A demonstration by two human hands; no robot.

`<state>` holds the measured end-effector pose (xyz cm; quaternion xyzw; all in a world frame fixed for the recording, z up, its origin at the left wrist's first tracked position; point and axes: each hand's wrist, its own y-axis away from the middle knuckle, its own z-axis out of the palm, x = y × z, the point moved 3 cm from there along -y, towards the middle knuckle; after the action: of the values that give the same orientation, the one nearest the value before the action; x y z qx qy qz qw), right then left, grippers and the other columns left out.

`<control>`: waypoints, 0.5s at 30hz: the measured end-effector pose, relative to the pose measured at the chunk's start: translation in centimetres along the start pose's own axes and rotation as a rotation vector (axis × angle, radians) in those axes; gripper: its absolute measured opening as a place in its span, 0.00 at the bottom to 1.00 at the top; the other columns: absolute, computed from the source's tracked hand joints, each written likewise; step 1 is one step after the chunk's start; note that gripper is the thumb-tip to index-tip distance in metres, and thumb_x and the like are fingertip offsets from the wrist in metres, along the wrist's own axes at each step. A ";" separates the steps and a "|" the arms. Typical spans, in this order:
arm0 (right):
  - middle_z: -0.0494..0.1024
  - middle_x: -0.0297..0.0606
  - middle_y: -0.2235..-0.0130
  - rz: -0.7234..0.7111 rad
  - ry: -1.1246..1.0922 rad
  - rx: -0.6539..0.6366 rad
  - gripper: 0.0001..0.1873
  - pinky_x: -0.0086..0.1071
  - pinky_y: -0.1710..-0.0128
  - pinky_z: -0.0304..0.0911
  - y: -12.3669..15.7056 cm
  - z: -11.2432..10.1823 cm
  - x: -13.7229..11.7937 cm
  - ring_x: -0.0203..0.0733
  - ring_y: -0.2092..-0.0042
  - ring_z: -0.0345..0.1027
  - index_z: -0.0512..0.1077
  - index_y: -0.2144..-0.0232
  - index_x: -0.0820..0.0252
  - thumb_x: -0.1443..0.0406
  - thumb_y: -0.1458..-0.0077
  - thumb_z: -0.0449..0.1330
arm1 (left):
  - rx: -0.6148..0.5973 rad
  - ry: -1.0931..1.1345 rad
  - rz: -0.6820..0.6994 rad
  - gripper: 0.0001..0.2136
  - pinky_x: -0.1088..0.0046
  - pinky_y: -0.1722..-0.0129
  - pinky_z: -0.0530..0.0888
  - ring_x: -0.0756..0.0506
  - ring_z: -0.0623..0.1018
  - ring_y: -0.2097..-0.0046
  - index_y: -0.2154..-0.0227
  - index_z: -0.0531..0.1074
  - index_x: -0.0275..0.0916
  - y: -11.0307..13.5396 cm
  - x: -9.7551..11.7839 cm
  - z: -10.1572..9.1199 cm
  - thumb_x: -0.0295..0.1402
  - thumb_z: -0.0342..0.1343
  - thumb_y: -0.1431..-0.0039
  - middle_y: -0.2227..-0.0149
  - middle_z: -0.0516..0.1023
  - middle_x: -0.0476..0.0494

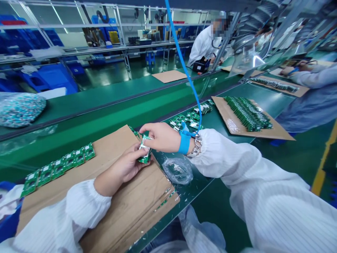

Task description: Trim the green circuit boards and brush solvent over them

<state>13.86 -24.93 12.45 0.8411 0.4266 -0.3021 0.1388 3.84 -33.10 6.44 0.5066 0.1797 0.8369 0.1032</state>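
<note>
Left hand [123,168]: fingers curled shut under a small green circuit board [145,159]. Right hand [160,137]: fingers pinching its top edge. Brown cardboard sheet [126,196] below, on green bench [181,191].

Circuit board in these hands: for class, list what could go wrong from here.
The circuit board is pinched between the bare left hand and right hand, so it could slip and knock the row of boards on the cardboard. The blue wrist strap's cord runs close by and might snag. Small clippings along the cardboard's edge could perhaps get onto the boards.
</note>
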 end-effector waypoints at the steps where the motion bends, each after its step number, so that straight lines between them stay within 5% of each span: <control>1: 0.74 0.31 0.75 -0.023 0.086 0.034 0.17 0.27 0.69 0.57 0.1 0.0 -0.2 0.35 0.71 0.69 0.70 0.54 0.62 0.66 0.48 0.57 | 0.002 -0.008 0.005 0.14 0.78 0.74 0.72 0.50 0.75 0.72 0.70 0.70 0.38 0.0 -0.1 0.0 0.29 0.65 0.62 0.74 0.74 0.50; 5: 0.78 0.40 0.64 -0.040 0.307 0.054 0.23 0.29 0.67 0.57 0.5 -0.3 -0.9 0.42 0.63 0.71 0.67 0.48 0.59 0.59 0.46 0.55 | 0.029 -0.030 0.017 0.13 0.75 0.72 0.73 0.49 0.76 0.71 0.71 0.69 0.37 -0.1 -0.2 -0.4 0.29 0.63 0.63 0.74 0.75 0.49; 10: 0.77 0.36 0.64 0.011 0.262 0.124 0.20 0.27 0.65 0.58 -1.1 -2.2 0.9 0.36 0.62 0.70 0.71 0.55 0.60 0.55 0.39 0.48 | 0.103 -0.042 0.045 0.12 0.73 0.70 0.75 0.47 0.77 0.69 0.69 0.70 0.36 0.2 0.9 -1.3 0.30 0.62 0.60 0.72 0.77 0.45; 15: 0.75 0.42 0.58 0.077 0.352 -0.094 0.17 0.34 0.58 0.64 -4.5 1.6 6.0 0.39 0.58 0.69 0.71 0.57 0.65 0.58 0.41 0.55 | 0.222 -0.028 0.109 0.11 0.75 0.71 0.76 0.48 0.78 0.69 0.70 0.70 0.37 0.6 2.4 -2.5 0.29 0.61 0.59 0.72 0.76 0.50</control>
<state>12.33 -19.20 7.60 0.8893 0.4253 -0.1246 0.1128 0.52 -33.33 7.56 0.5355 0.2421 0.8091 0.0035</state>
